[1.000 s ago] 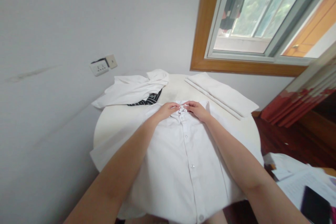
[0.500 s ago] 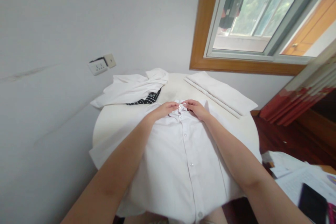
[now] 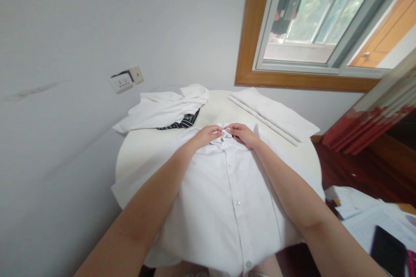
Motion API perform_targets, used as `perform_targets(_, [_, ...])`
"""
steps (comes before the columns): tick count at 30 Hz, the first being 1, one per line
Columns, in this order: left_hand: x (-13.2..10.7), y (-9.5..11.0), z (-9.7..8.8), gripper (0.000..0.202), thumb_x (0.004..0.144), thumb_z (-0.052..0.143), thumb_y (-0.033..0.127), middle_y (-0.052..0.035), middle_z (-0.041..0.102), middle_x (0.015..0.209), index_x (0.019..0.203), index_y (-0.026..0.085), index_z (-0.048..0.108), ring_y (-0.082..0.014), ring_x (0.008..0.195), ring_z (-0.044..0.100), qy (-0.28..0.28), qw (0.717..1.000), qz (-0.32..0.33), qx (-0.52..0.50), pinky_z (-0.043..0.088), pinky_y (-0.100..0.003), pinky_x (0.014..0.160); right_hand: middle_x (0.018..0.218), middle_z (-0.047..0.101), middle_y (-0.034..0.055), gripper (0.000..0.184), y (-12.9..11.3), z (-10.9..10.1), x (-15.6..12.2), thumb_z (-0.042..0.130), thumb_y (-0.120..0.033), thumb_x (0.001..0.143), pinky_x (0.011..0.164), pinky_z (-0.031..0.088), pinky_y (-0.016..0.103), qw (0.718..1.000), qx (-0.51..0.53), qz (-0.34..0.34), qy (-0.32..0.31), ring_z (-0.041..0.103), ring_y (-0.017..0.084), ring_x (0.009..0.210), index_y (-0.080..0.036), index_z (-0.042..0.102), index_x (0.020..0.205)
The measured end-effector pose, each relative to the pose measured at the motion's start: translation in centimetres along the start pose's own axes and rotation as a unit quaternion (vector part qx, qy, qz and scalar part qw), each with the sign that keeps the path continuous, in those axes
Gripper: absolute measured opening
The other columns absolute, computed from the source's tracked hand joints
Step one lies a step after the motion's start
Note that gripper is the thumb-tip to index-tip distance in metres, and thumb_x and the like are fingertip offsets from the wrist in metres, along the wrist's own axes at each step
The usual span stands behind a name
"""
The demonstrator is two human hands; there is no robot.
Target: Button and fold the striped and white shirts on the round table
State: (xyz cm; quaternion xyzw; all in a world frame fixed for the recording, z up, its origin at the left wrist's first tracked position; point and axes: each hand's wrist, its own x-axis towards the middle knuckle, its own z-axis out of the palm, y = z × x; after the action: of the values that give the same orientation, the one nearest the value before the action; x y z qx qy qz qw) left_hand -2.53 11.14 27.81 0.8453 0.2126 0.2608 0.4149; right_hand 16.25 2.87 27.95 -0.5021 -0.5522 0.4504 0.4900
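A white shirt (image 3: 208, 199) lies in the middle of the frame, its buttoned front running down to the lower edge, spread over a round, pale desk (image 3: 133, 156). The person's left hand (image 3: 206, 135) and right hand (image 3: 243, 134) meet at the shirt's collar, near the frame's centre. The grip of each is closed, fingertips pinching the bunched collar cloth from either side; the fingertips nearly touch.

At the far left of the desk, a crumpled white garment (image 3: 162, 106) lies partly over a black-and-white striped cloth (image 3: 183, 122). At the far right, a folded white cloth (image 3: 271, 114) lies flat, slanting down toward the right. In the lower right corner, a dark, flat device (image 3: 388, 250) rests on papers (image 3: 362, 227). A wall socket (image 3: 121, 82) shows at the left, and a wood-framed window (image 3: 263, 75) fills the upper right.
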Motion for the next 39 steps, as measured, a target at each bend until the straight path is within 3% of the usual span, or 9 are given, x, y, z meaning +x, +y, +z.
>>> perform_targets(7, [-0.1,0.0,0.5,0.041,0.072,0.064,0.056,-0.0020,0.065,0.083,0.080,0.016,0.061,-0.0170,0.084,0.060,0.022,1.000,-0.009,-0.010,0.046,-0.031,0.089,0.069,0.057,-0.0013,0.038,0.1,0.2,0.1,0.066,-0.050,0.073,0.062,0.033,0.024,0.995,-0.071,-0.062,-0.015,0.044,0.010,0.063,-0.016,0.069,0.089])
perform_targets(15, [0.1,-0.3,1.1,0.034,0.081,0.056,0.051,-0.0012,0.068,0.086,0.085,0.019,0.066,-0.0171,0.085,0.061,0.095,0.992,-0.003,0.087,0.045,-0.027,0.086,0.064,0.053,-0.0027,0.038,0.8,0.1,0.4,0.069,-0.051,0.069,0.056,0.032,0.023,0.998,-0.039,-0.042,0.016,0.041,0.009,0.058,-0.017,0.067,0.085])
perform_targets(18, [-0.3,-0.1,0.7,0.029,0.085,0.053,0.046,-0.0014,0.070,0.093,0.092,0.023,0.069,-0.0190,0.088,0.062,0.128,0.977,-0.019,0.169,0.044,-0.027,0.081,0.062,0.051,-0.0031,0.038,1.3,0.0,0.8,0.070,-0.052,0.067,0.053,0.033,0.022,0.998,0.000,-0.030,0.051,0.040,0.008,0.056,-0.018,0.065,0.083])
perform_targets(21, [-1.0,0.3,0.2,0.029,0.090,0.046,0.042,-0.0022,0.070,0.089,0.092,0.025,0.069,-0.0197,0.083,0.062,0.121,0.960,-0.041,0.250,0.043,-0.028,0.077,0.061,0.049,-0.0039,0.040,1.7,-0.7,1.2,0.073,-0.053,0.062,0.055,0.041,0.023,0.989,0.083,-0.029,0.122,0.043,0.009,0.056,-0.019,0.060,0.078])
perform_targets(25, [-1.5,1.6,0.2,0.018,0.086,0.052,0.027,-0.0073,0.066,0.091,0.088,0.021,0.069,-0.0224,0.090,0.058,0.100,0.937,0.017,0.334,0.042,-0.034,0.085,0.062,0.047,-0.0045,0.042,1.8,-1.8,1.4,0.076,-0.052,0.059,0.060,0.049,0.026,0.968,0.165,-0.034,0.185,0.045,0.008,0.056,-0.020,0.055,0.074])
perform_targets(29, [-1.6,3.3,1.7,0.023,0.083,0.048,0.014,-0.0091,0.062,0.110,0.099,0.018,0.065,-0.0225,0.109,0.053,0.107,0.954,0.100,0.260,0.039,-0.037,0.099,0.060,0.047,-0.0045,0.041,1.6,-2.3,1.3,0.081,-0.047,0.055,0.060,0.051,0.025,0.955,0.223,-0.030,0.192,0.045,0.007,0.056,-0.019,0.055,0.070])
perform_targets(32, [-1.8,3.7,2.8,0.025,0.089,0.042,0.023,-0.0060,0.065,0.101,0.107,0.019,0.059,-0.0185,0.097,0.059,0.043,0.989,0.050,0.134,0.046,-0.031,0.088,0.056,0.044,-0.0054,0.040,1.3,-2.2,1.2,0.084,-0.043,0.053,0.057,0.050,0.023,0.947,0.251,-0.025,0.201,0.044,0.007,0.054,-0.019,0.055,0.068])
perform_targets(34, [-1.9,3.4,3.0,0.026,0.089,0.043,0.030,-0.0048,0.065,0.099,0.109,0.019,0.057,-0.0173,0.091,0.061,0.012,0.997,0.005,0.074,0.048,-0.028,0.082,0.055,0.044,-0.0058,0.039,1.2,-2.1,1.1,0.084,-0.041,0.053,0.055,0.050,0.022,0.943,0.257,-0.023,0.211,0.044,0.007,0.052,-0.019,0.055,0.068])
perform_targets(39, [-1.6,2.6,2.2,0.035,0.089,0.043,0.042,-0.0070,0.065,0.104,0.104,0.015,0.059,-0.0197,0.100,0.059,-0.014,1.000,0.009,0.019,0.045,-0.031,0.092,0.058,0.050,-0.0061,0.034,1.1,-2.1,1.2,0.081,-0.040,0.058,0.050,0.046,0.018,0.936,0.261,-0.031,0.233,0.046,0.006,0.052,-0.020,0.055,0.069])
